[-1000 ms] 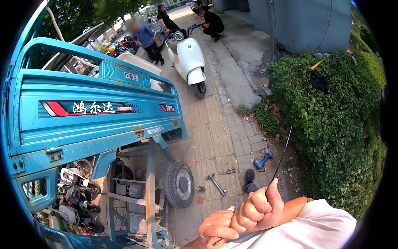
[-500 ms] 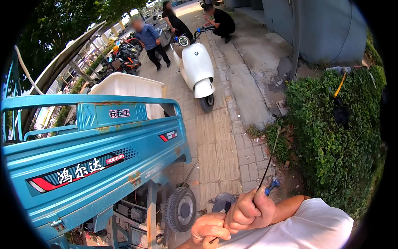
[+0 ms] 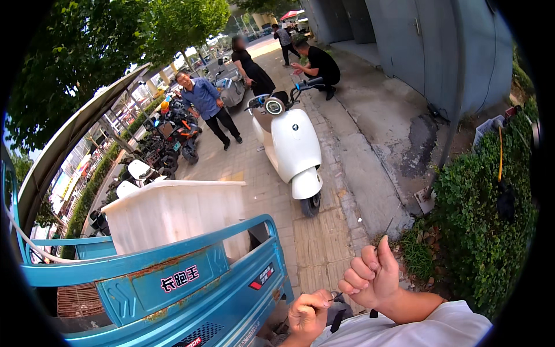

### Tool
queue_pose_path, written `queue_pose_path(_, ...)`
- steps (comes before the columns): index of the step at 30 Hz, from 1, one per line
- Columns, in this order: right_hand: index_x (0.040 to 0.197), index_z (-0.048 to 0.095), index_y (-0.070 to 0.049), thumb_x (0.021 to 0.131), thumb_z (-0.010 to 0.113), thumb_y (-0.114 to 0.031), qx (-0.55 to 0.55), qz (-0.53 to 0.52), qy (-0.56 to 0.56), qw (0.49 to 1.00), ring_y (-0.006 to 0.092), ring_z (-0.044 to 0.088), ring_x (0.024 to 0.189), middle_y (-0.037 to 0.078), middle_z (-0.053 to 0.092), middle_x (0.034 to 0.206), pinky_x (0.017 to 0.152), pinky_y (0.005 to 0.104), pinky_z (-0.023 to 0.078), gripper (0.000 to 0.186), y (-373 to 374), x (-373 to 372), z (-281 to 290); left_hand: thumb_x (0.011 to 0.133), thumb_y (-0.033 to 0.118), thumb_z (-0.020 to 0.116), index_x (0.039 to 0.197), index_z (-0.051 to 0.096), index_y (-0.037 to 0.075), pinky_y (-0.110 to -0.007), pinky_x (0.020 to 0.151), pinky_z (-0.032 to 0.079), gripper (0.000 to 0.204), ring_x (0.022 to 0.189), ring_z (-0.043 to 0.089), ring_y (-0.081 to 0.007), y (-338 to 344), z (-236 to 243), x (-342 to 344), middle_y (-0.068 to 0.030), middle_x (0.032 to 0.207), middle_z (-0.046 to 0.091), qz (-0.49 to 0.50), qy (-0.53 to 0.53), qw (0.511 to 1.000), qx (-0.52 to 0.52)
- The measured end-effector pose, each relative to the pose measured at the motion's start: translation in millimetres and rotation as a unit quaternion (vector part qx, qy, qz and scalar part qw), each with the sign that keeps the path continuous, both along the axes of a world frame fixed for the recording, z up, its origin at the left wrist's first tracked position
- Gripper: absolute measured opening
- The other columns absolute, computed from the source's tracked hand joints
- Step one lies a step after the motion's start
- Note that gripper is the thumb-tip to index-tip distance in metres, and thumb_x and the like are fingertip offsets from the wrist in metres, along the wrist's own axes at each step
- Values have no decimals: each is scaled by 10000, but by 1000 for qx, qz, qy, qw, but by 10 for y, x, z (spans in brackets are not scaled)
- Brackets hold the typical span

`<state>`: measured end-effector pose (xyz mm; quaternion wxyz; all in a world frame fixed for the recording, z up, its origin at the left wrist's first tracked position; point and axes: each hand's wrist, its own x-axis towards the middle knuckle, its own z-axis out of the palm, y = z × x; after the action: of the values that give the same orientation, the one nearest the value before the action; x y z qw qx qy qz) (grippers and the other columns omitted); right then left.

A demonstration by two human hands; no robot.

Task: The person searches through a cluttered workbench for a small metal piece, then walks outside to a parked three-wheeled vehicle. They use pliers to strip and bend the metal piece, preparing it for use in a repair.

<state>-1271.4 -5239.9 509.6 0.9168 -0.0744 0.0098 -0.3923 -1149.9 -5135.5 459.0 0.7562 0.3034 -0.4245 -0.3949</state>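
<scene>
- Blue cargo bed [image 3: 173, 283] carried a white tub [image 3: 179, 217]; contents hidden.
- Left hand [image 3: 309, 312] was fisted around a thin dark wire [image 3: 335, 296], low beside the tailgate.
- Right hand [image 3: 370, 277] was fisted on the wire's upper run.
- White scooter [image 3: 292, 144] stood beyond.

Head camera looks down the pavement [image 3: 324, 243], hands close below.

Thin dark wire-like strand [image 3: 386, 226] in right hand [image 3: 370, 276]: lower run hidden inside fist. Left hand [image 3: 308, 312] cut by bottom edge; small dark item [image 3: 335, 297] it pinches too small to tell.
</scene>
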Motion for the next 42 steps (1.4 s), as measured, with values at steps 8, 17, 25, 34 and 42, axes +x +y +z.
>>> queue_pose_path(8, 627, 331, -155, 923, 179, -663, 1, 22, -39, 999, 143, 198, 454, -32, 209, 499, 501, 321, 226, 607, -965, 682, 29, 993, 449, 288, 787, 590, -31, -323, 720, 363, 603, 720, 458, -199, -1190, -37, 653, -96, 773, 533, -138, 10, 990, -29)
queue_pose_path(17, 655, 299, -148, 922, 125, -665, -58, 89, -179, 978, 144, 165, 460, -29, 191, 521, 513, 329, 235, 607, -2259, 893, -168, 836, 321, 633, 820, 613, -6, -384, 720, 422, 328, 785, 529, -256, -2256, 228, 631, -132, 826, 562, -66, 68, 991, 97)
queue_pose_path(25, 639, 259, -136, 927, 105, -654, -111, 64, -237, 963, 135, 167, 409, -35, 198, 503, 447, 329, 210, 612, -3321, 603, 161, 862, 80, 493, 748, 482, 83, -367, 601, 375, 115, 608, 433, -218, -3688, 487, 345, -50, 656, 447, 49, -161, 969, -179)
queue_pose_path(34, 612, 229, -121, 915, 105, -666, -173, 16, -135, 975, 151, 177, 401, -21, 196, 492, 446, 345, 235, 636, -4316, 771, 23, 940, 596, 283, 745, 459, 67, -378, 636, 330, 591, 621, 351, -208, -4697, 849, 443, -57, 661, 413, 133, -49, 982, -121)
queue_pose_path(42, 599, 214, -110, 899, 105, -685, -281, -9, -80, 956, 161, 173, 402, -8, 197, 478, 419, 338, 217, 657, -4850, 1419, 14, 951, 504, 389, 713, 455, 50, -386, 607, 335, 517, 613, 364, -216, -5163, 947, 1324, -68, 632, 404, -68, 20, 990, -126)
